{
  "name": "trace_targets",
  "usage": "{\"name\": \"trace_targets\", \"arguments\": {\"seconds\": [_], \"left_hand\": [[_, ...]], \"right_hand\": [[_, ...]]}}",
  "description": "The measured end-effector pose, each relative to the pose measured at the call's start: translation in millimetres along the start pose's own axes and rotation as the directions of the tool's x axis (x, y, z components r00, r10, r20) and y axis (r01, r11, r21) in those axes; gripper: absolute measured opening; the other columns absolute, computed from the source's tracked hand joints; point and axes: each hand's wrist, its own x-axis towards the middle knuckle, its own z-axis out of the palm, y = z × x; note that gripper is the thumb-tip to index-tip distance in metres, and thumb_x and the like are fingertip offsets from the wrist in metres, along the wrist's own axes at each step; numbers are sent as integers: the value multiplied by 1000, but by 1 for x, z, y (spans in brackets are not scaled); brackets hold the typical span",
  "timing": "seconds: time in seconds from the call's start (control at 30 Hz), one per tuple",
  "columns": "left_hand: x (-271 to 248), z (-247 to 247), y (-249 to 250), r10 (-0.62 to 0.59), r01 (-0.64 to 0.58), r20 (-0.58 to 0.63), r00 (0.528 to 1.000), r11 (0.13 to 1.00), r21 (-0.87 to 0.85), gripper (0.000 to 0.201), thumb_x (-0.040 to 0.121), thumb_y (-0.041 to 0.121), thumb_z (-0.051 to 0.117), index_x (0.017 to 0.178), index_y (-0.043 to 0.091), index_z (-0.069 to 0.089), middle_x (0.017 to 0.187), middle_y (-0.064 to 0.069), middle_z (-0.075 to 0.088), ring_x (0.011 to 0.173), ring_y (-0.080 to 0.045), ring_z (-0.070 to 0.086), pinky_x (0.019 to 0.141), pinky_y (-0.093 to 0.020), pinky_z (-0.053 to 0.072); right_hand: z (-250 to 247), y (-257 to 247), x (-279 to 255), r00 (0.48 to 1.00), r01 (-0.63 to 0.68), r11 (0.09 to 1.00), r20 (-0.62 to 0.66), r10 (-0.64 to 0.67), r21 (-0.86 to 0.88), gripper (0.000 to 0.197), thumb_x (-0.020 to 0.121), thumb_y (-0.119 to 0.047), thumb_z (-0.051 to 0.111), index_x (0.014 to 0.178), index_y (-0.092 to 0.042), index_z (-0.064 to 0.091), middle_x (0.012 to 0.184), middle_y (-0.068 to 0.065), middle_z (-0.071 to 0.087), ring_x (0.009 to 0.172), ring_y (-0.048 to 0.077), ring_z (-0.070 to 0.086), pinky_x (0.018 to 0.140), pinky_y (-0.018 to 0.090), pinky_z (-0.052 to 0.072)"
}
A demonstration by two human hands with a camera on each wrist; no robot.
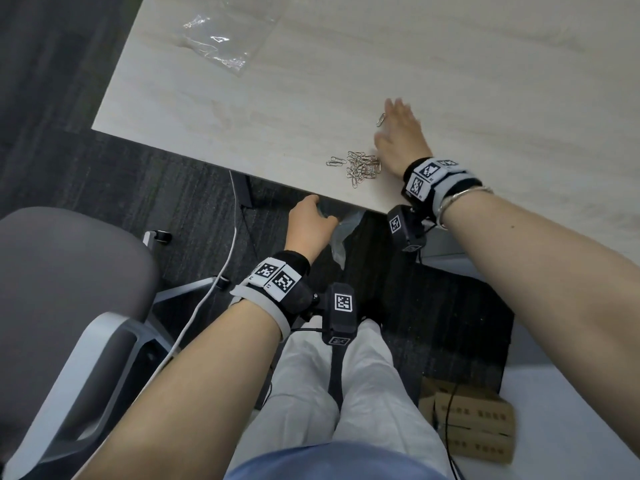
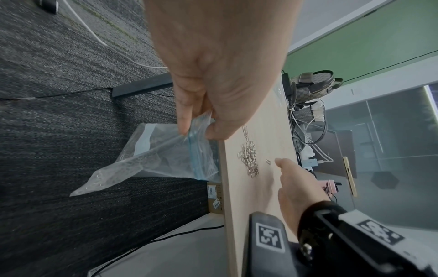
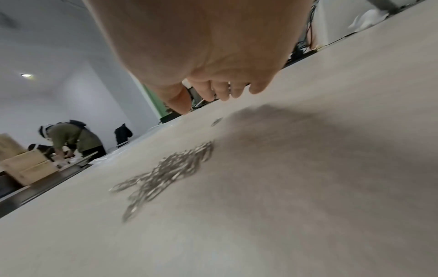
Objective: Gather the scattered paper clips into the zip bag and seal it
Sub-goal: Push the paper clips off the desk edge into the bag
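Observation:
A pile of silver paper clips (image 1: 360,167) (image 2: 249,158) (image 3: 166,174) lies on the pale wooden table (image 1: 311,81) near its front edge. One stray clip (image 1: 381,119) (image 2: 268,161) lies farther in, beside my right hand (image 1: 398,129) (image 3: 220,90), which rests flat on the table with fingers straight. My left hand (image 1: 308,220) (image 2: 201,129) pinches the blue zip edge of a clear zip bag (image 2: 161,153) (image 1: 341,233). The bag hangs just below the table edge, next to the pile.
A second clear bag (image 1: 216,46) with clips in it lies at the table's far left. A grey chair (image 1: 69,289) and a white cable (image 1: 207,299) are on the left, cardboard boxes (image 1: 474,424) on the floor. Another person (image 3: 71,138) works at a far table.

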Motion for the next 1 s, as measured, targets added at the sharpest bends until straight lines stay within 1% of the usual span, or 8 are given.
{"name": "trace_targets", "arguments": {"seconds": [0.1,0.23,0.4,0.6,0.7,0.83,0.9,1.0], "left_hand": [[1,0,0,-9,9,-3,1000,1000,13,25,79,5,56,103,1,63,100,-11,68,89,-21,61,71,-23,42],[1,0,0,-10,10,-7,1000,999,35,25,78,5,56,102,1,63,99,-12,68,91,-23,62,72,-25,42],[0,-3,3,-5,4,12,1000,998,62,28,81,6,57,108,4,64,104,-8,68,91,-16,58,75,-22,39],[-3,-2,6,3,-4,19,1000,998,57,25,85,9,58,110,6,61,99,0,61,88,-9,52,70,-14,35],[-6,1,8,-4,3,22,1000,999,44,26,84,8,58,110,7,61,100,-1,63,88,-10,53,75,-21,38],[-7,5,11,-8,8,15,1000,999,47,28,82,5,57,109,5,62,107,-6,66,91,-11,54,76,-20,38],[-9,7,12,-11,11,16,1000,999,40,27,82,4,56,108,5,62,108,-7,66,93,-13,56,76,-20,38],[-9,8,15,-17,16,8,1000,998,52,28,82,4,57,109,4,62,108,-7,66,96,-15,58,74,-18,37]], "right_hand": [[2,-1,8,996,6,999,91,-3,-31,62,98,-24,32,148,-6,0,157,15,-4,146,26,-4,118,39,-1],[17,-9,-10,978,162,982,149,-147,-96,61,98,-23,32,148,-6,3,157,15,-3,146,26,-4,117,39,-3],[36,-21,-28,916,380,915,192,-353,-132,57,96,-20,29,149,-12,10,158,10,4,146,22,1,117,37,-1],[43,-16,-51,831,541,818,277,-483,-196,53,97,-21,31,148,-12,18,158,8,10,146,20,7,118,34,1],[42,-13,-64,833,532,836,265,-486,-139,55,95,-15,34,148,-11,18,157,8,11,146,18,7,117,29,-3],[34,3,-76,940,334,942,67,-333,-6,59,93,-7,32,148,-8,11,157,11,7,146,19,3,116,24,-5],[33,12,-80,969,238,971,72,-238,9,58,95,-8,31,148,-7,7,158,12,4,146,20,1,115,25,-5],[37,14,-85,966,236,971,119,-230,-41,62,93,-7,32,148,-5,3,157,14,1,146,21,-2,115,26,-6]]}}
